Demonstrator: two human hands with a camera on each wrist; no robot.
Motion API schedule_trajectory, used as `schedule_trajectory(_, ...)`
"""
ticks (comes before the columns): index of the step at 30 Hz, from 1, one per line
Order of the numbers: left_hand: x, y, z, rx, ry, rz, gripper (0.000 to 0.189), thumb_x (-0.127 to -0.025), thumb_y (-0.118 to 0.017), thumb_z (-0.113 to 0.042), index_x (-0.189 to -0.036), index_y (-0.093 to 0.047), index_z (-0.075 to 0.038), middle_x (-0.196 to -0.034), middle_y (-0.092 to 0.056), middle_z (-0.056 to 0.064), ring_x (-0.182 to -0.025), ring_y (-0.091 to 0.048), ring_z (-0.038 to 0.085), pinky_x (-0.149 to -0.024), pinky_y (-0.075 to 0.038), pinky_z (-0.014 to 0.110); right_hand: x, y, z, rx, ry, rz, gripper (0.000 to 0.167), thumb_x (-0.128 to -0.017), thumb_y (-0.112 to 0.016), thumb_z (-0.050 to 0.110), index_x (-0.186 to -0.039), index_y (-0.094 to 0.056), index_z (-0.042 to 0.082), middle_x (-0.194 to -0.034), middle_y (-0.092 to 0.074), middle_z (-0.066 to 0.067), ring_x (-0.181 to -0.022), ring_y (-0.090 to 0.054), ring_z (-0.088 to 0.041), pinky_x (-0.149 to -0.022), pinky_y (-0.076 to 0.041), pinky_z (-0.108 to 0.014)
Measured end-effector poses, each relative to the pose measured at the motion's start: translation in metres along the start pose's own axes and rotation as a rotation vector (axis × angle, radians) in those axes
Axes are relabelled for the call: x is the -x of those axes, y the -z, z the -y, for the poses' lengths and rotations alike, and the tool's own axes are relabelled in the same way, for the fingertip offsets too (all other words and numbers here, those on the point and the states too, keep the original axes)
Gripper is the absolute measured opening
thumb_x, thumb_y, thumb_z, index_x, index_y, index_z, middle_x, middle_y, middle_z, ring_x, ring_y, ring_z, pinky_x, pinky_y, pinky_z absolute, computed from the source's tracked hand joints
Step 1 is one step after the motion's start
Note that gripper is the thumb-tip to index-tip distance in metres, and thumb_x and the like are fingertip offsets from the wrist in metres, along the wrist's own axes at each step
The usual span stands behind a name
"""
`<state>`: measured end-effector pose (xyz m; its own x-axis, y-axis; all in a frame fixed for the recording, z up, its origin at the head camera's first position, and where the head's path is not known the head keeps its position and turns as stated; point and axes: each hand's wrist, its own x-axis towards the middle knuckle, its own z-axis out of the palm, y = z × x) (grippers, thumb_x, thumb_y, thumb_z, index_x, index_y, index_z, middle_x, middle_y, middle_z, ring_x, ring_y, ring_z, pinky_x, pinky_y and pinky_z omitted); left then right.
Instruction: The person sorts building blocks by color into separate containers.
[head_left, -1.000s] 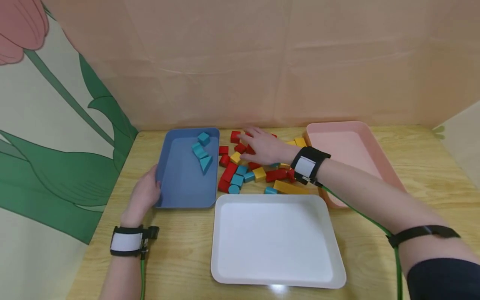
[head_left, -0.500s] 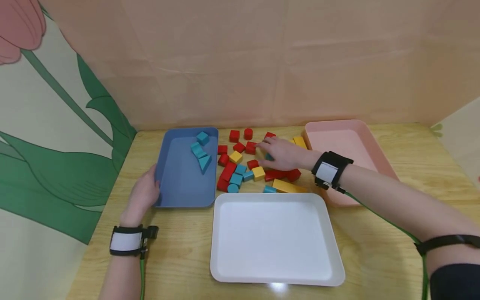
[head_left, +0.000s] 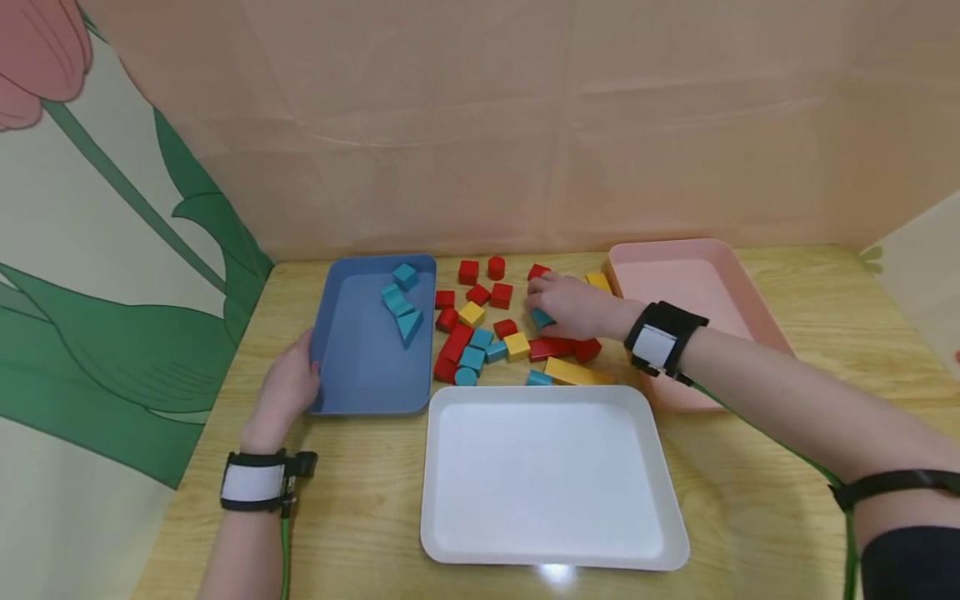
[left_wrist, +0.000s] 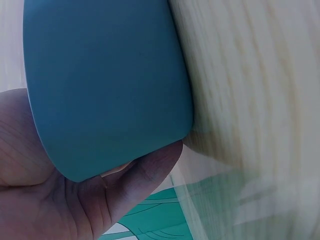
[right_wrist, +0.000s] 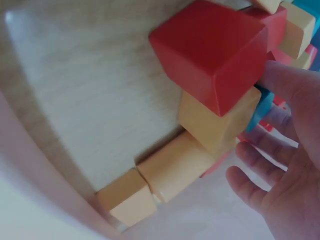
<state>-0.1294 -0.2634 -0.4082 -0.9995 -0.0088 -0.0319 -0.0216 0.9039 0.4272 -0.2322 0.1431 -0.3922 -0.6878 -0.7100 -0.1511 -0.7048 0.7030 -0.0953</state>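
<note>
In the head view my left hand (head_left: 288, 379) grips the left side of the blue tray (head_left: 367, 383), its digits wrapped about the tray's corner (left_wrist: 110, 90) in the left wrist view. Several blue blocks lie inside that tray, among them a triangular one (head_left: 409, 327). My right hand (head_left: 573, 307) is low over the scattered blocks and pinches a blue block (head_left: 541, 318) between thumb and fingers. From the right wrist, part of this blue block (right_wrist: 261, 109) shows beside the fingers, behind a red block (right_wrist: 210, 52) and a yellow one (right_wrist: 215, 117).
Red, yellow and blue blocks spread between the blue tray and a pink tray (head_left: 750, 317) on the right. A long yellow block (head_left: 577, 372) lies near the far rim of a white tray (head_left: 555, 483). Behind the wooden table (head_left: 360, 500) rises a covered wall (head_left: 450, 125).
My right hand has moved right, away from the red blocks near the middle, and its fingers have closed on a blue block. My left hand stays at the blue tray.
</note>
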Motion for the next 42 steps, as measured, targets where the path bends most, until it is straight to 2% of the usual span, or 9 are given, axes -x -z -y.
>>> schedule_trajectory(6, 0.0, 0.0, -0.001, -0.002, -0.002, 0.007, 0.048, -0.088, -0.043, 0.001, -0.133, -0.027, 0.01, -0.123, -0.04, 0.033, -0.11, -0.042, 0.044, -0.089, -0.035, 0.052, 0.001, 0.004, 0.002, -0.126, -0.121, -0.028, 0.05, -0.071, -0.074, 0.029, -0.113, -0.054, 0.011, -0.092, -0.058, -0.001, -0.077, -0.052, -0.02, -0.069, -0.05, -0.03)
schedule_trajectory(10, -0.001, 0.001, -0.001, 0.001, 0.004, 0.007, 0.048, -0.088, -0.043, 0.001, -0.133, -0.027, 0.01, -0.123, -0.04, 0.033, -0.11, -0.042, 0.044, -0.089, -0.035, 0.052, 0.002, 0.006, 0.0, -0.168, -0.148, -0.068, 0.045, -0.072, -0.071, 0.032, -0.108, -0.053, 0.011, -0.075, -0.053, 0.0, -0.063, -0.05, -0.016, -0.054, -0.045, -0.024)
schedule_trajectory(13, 0.0, 0.001, -0.001, 0.003, 0.006, 0.01, 0.049, -0.088, -0.043, 0.0, -0.133, -0.026, 0.01, -0.124, -0.04, 0.033, -0.11, -0.041, 0.044, -0.09, -0.034, 0.052, 0.002, 0.005, -0.003, -0.18, -0.132, -0.103, 0.038, -0.074, -0.067, 0.032, -0.103, -0.052, 0.013, -0.076, -0.048, 0.0, -0.053, -0.048, -0.015, -0.046, -0.041, -0.024)
schedule_trajectory(17, 0.0, -0.001, -0.001, 0.005, 0.008, 0.016, 0.049, -0.088, -0.043, 0.0, -0.133, -0.026, 0.009, -0.125, -0.039, 0.033, -0.111, -0.041, 0.045, -0.09, -0.034, 0.052, 0.003, 0.006, -0.002, -0.164, -0.106, -0.137, 0.025, -0.075, -0.064, 0.029, -0.093, -0.054, 0.016, -0.081, -0.047, 0.001, -0.048, -0.045, -0.014, -0.043, -0.039, -0.025)
schedule_trajectory(21, 0.001, -0.001, -0.001, 0.002, 0.007, 0.016, 0.049, -0.088, -0.043, 0.0, -0.133, -0.026, 0.009, -0.124, -0.04, 0.033, -0.111, -0.041, 0.045, -0.09, -0.034, 0.052, 0.004, 0.01, 0.005, -0.147, -0.078, -0.161, 0.013, -0.074, -0.064, 0.023, -0.079, -0.054, 0.017, -0.067, -0.047, 0.002, -0.05, -0.044, -0.014, -0.045, -0.038, -0.026)
schedule_trajectory(25, 0.001, 0.0, -0.001, -0.001, 0.029, 0.025, 0.05, -0.089, -0.043, -0.002, -0.134, -0.025, 0.008, -0.125, -0.039, 0.032, -0.111, -0.04, 0.044, -0.089, -0.035, 0.052, -0.001, 0.013, 0.015, -0.165, -0.025, -0.157, 0.015, -0.073, -0.064, 0.02, -0.066, -0.051, 0.019, -0.051, -0.041, 0.002, -0.046, -0.041, -0.015, -0.045, -0.033, -0.027)
schedule_trajectory(28, 0.001, 0.001, -0.001, -0.003, 0.031, 0.023, 0.049, -0.09, -0.043, -0.002, -0.135, -0.025, 0.008, -0.126, -0.039, 0.032, -0.112, -0.04, 0.044, -0.089, -0.035, 0.053, -0.006, 0.017, 0.025, -0.189, 0.006, -0.149, 0.02, -0.073, -0.063, 0.02, -0.059, -0.048, 0.017, -0.047, -0.037, 0.001, -0.042, -0.038, -0.017, -0.043, -0.03, -0.027)
schedule_trajectory(36, 0.001, 0.001, -0.003, 0.001, 0.034, 0.024, 0.049, -0.09, -0.043, -0.002, -0.134, -0.025, 0.008, -0.127, -0.038, 0.032, -0.113, -0.039, 0.044, -0.09, -0.034, 0.052, -0.03, 0.025, 0.051, -0.222, 0.066, -0.168, 0.023, -0.073, -0.063, 0.021, -0.057, -0.048, 0.015, -0.045, -0.037, 0.001, -0.039, -0.037, -0.017, -0.039, -0.029, -0.027)
schedule_trajectory(42, 0.002, 0.001, -0.002, 0.007, 0.034, 0.019, 0.049, -0.089, -0.043, -0.001, -0.134, -0.026, 0.008, -0.126, -0.038, 0.032, -0.113, -0.04, 0.044, -0.09, -0.034, 0.052, -0.061, 0.033, 0.072, -0.216, 0.059, -0.123, 0.017, -0.075, -0.062, 0.024, -0.064, -0.051, 0.017, -0.049, -0.043, 0.0, -0.041, -0.042, -0.017, -0.041, -0.034, -0.027)
